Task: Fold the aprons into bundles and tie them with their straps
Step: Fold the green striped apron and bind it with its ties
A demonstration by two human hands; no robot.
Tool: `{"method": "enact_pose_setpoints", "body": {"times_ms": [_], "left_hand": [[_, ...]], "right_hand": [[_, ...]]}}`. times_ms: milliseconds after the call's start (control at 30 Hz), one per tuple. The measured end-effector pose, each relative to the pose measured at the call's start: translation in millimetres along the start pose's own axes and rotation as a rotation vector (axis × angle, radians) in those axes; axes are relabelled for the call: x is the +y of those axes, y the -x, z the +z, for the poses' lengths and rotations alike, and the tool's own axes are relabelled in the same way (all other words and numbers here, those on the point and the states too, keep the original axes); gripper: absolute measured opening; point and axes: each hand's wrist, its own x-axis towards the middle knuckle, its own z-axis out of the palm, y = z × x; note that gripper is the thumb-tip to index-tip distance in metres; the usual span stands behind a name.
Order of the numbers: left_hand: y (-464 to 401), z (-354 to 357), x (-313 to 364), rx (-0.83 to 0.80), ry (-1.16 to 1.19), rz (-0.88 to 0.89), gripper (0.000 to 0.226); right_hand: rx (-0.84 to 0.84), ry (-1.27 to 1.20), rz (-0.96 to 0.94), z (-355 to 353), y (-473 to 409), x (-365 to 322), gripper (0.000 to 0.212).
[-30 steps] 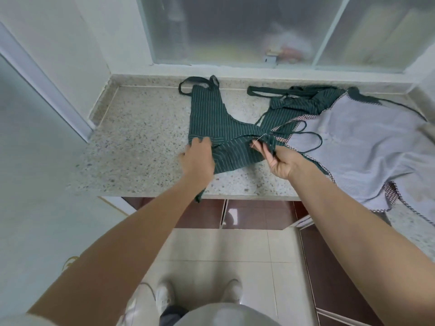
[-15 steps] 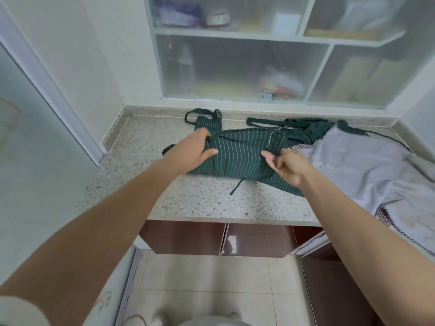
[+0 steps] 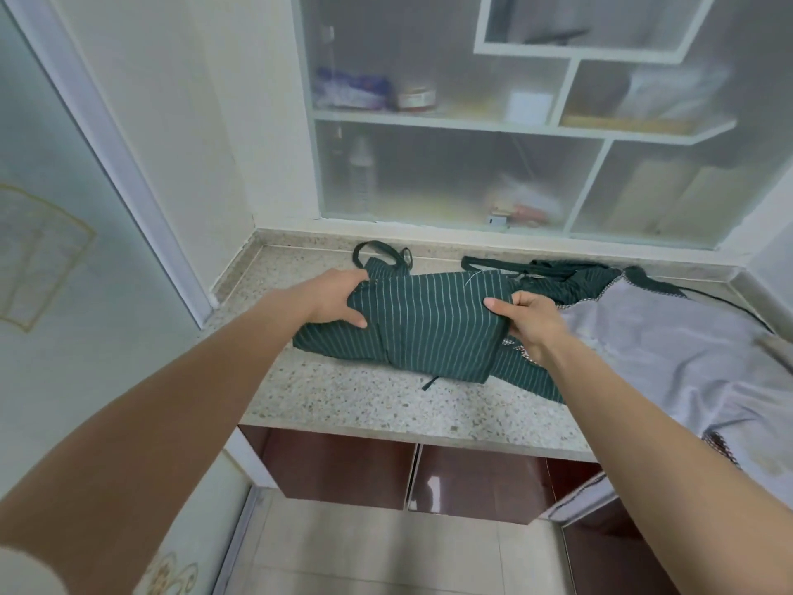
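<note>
From the head camera, the green striped apron (image 3: 433, 328) lies between both hands, partly folded. The left hand (image 3: 332, 296) and the right hand (image 3: 530, 317) each grip a fold edge. Folding seems underway; next probably calls for another fold, then reaching the straps (image 3: 379, 251) beyond the left hand.

Apron (image 3: 433, 324): dark green, thin white stripes. Second apron (image 3: 669, 337): pale lilac-grey, checked trim. Countertop (image 3: 343, 397): speckled beige. Cabinet doors (image 3: 334, 465): glossy maroon.

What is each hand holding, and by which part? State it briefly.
Both grip the green striped apron, folded on the counter. The left hand holds its left end; the right hand holds its right end, thumb on top.
</note>
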Motion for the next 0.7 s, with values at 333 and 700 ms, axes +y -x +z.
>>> {"method": "enact_pose_setpoints", "body": {"times_ms": [333, 700], "left_hand": [[-36.5, -7.8, -34.3, 0.391, 0.536, -0.332, 0.014], [-173.3, 14.6, -86.0, 0.447, 0.674, -0.444, 0.032]], "right_hand": [[0.228, -0.037, 0.036, 2.6, -55.8, 13.6, 0.031], [0.327, 0.373, 0.079, 26.7, -179.1, 3.0, 0.01]]}}
